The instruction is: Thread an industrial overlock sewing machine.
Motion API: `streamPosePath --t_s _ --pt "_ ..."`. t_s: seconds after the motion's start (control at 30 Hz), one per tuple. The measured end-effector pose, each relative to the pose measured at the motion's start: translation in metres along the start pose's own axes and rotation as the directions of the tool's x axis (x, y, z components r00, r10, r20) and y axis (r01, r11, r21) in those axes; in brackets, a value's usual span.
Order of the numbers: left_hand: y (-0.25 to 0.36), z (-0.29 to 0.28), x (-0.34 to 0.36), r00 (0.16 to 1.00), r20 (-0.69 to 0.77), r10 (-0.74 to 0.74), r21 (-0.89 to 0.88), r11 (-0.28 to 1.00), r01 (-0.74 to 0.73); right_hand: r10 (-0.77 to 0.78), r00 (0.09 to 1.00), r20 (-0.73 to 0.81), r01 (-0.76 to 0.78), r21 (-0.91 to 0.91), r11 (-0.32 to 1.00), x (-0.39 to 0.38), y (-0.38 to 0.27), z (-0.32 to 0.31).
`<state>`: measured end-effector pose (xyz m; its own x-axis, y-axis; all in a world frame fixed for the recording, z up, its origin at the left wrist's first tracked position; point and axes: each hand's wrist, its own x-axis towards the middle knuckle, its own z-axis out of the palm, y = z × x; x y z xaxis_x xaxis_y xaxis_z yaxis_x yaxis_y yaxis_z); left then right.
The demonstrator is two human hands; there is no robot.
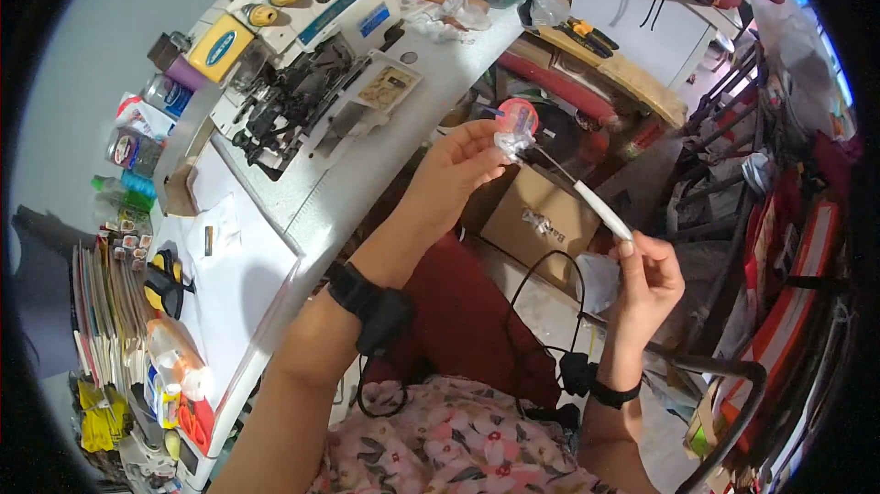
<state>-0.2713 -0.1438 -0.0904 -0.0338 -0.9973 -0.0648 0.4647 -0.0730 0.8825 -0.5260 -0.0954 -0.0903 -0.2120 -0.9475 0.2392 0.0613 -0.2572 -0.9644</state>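
Observation:
In front of me, my left hand (458, 164) pinches a crumpled white wad (513, 146), which looks like tissue or cloth. Right behind the wad is a round pinkish-red piece (519, 115) with a label; I cannot tell whether the fingers hold it too. My right hand (649, 281) grips the end of a slim tool with a white handle (600, 208) between thumb and fingers. Its thin metal shaft slants up to the left, and the tip ends at or beside the wad. To the left, an overlock sewing machine (312, 100) stands with its front mechanism exposed.
On the white table (312, 205) are paper sheets and a yellow-black tape measure (168, 283). Jars and stacked booklets (115, 311) line its left side. A cardboard box (541, 219) lies below my hands. Black-orange pliers (591, 36) rest on a wooden ledge. Hanging fabrics crowd the right.

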Motion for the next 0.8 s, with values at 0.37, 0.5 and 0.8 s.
streamPosePath --t_s 0.37,0.5,0.8 --pt "0.028 0.012 0.038 0.996 -0.010 0.093 0.079 0.993 -0.092 0.005 1.000 -0.022 0.000 0.200 0.980 0.036 0.003 0.045" --pt "0.048 0.007 0.051 0.970 -0.168 0.177 0.167 0.975 -0.149 0.030 0.999 -0.028 -0.021 0.272 0.962 0.051 0.004 0.075" --pt "0.117 -0.036 0.126 0.771 -0.172 0.613 0.899 0.418 -0.131 -0.095 0.995 -0.028 0.100 0.265 0.959 0.115 0.047 0.173"
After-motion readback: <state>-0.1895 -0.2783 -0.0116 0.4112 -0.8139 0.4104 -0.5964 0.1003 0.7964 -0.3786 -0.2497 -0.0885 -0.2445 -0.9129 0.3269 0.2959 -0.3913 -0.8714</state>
